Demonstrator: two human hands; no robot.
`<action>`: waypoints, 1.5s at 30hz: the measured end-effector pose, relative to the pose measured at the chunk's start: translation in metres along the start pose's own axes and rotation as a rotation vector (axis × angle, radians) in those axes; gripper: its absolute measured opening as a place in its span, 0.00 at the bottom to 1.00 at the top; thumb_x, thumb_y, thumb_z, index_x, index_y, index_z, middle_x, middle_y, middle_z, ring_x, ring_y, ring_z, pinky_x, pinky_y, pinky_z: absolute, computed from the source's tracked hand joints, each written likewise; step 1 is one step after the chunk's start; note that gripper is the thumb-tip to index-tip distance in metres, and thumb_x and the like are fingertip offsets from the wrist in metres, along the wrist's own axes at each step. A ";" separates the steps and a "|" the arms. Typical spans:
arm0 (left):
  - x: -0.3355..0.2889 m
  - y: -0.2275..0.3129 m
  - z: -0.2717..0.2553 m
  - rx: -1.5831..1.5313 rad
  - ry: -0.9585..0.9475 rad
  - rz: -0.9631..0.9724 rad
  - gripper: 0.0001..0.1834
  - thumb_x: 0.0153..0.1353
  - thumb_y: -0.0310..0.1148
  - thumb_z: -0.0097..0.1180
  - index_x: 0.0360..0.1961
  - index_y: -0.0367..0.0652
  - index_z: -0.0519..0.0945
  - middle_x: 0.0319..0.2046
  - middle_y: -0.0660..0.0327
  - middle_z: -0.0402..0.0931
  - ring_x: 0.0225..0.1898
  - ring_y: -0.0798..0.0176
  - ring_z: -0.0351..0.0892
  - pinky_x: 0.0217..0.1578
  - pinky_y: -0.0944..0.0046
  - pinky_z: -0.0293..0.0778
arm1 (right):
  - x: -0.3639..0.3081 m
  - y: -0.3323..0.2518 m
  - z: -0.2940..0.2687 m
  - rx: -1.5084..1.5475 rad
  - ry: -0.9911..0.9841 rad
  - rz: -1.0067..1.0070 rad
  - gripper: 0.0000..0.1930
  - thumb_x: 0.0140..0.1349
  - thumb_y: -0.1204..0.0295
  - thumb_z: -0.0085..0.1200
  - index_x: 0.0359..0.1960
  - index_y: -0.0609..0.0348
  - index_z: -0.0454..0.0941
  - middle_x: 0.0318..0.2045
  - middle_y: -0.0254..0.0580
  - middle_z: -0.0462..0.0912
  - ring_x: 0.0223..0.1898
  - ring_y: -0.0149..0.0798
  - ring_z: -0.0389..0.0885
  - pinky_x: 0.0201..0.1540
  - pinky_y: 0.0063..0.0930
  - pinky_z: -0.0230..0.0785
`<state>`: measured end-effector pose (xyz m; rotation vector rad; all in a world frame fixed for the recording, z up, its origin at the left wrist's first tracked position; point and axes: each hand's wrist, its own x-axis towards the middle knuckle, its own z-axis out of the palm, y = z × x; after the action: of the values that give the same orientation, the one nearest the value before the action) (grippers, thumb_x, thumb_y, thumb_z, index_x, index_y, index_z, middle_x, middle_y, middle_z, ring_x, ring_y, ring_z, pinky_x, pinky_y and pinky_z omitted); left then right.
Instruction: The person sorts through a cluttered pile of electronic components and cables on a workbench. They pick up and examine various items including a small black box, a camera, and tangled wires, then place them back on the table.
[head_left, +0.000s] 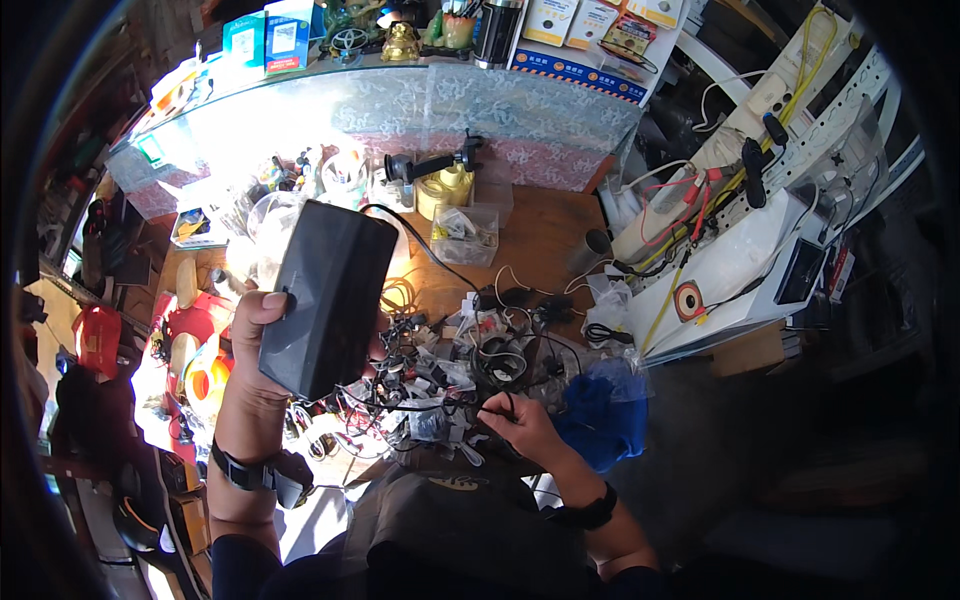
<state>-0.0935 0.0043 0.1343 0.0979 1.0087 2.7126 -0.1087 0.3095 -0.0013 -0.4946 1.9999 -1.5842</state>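
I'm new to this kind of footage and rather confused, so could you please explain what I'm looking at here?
Of course. There's no robot here, just a person working with bare hands. The single picture comes from the left one of two wide fisheye cameras worn on the head, looking down, so straight edges bend near the rim.

The left hand holds up a black box. The right hand pinches a thin black cable lower down, over the clutter.

On the wooden table lies a jumbled heap of cables and small parts, with a clear plastic container behind it and a blue bundle at its right.
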 end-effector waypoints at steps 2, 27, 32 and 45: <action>-0.002 0.005 0.008 0.069 0.003 -0.007 0.46 0.42 0.50 0.55 0.56 0.26 0.59 0.41 0.31 0.68 0.37 0.37 0.76 0.33 0.45 0.78 | 0.000 -0.013 -0.006 -0.048 0.071 -0.099 0.06 0.60 0.72 0.53 0.33 0.63 0.76 0.24 0.27 0.75 0.28 0.20 0.69 0.30 0.17 0.62; 0.000 -0.072 0.036 1.159 -0.545 -0.123 0.41 0.34 0.37 0.66 0.54 0.38 0.66 0.33 0.55 0.75 0.32 0.59 0.76 0.35 0.65 0.71 | 0.025 -0.103 -0.030 0.282 -0.150 -0.139 0.17 0.53 0.80 0.55 0.46 0.62 0.70 0.34 0.36 0.76 0.32 0.30 0.75 0.36 0.24 0.69; -0.004 -0.067 0.024 1.088 -0.329 -0.127 0.39 0.35 0.37 0.67 0.51 0.40 0.66 0.35 0.57 0.75 0.34 0.63 0.75 0.37 0.66 0.70 | 0.026 -0.041 -0.005 0.893 -0.276 0.128 0.17 0.64 0.65 0.43 0.51 0.62 0.67 0.45 0.43 0.76 0.45 0.36 0.76 0.46 0.28 0.71; 0.002 -0.087 -0.033 1.117 0.340 0.182 0.42 0.36 0.41 0.67 0.52 0.33 0.62 0.41 0.50 0.69 0.44 0.55 0.72 0.46 0.62 0.67 | 0.008 -0.044 0.019 0.582 -0.260 0.185 0.20 0.58 0.79 0.43 0.54 0.60 0.65 0.28 0.40 0.74 0.26 0.31 0.73 0.35 0.24 0.68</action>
<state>-0.0826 0.0470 0.0523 -0.0875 2.5776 1.9677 -0.1054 0.2796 0.0369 -0.2581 1.2732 -1.7755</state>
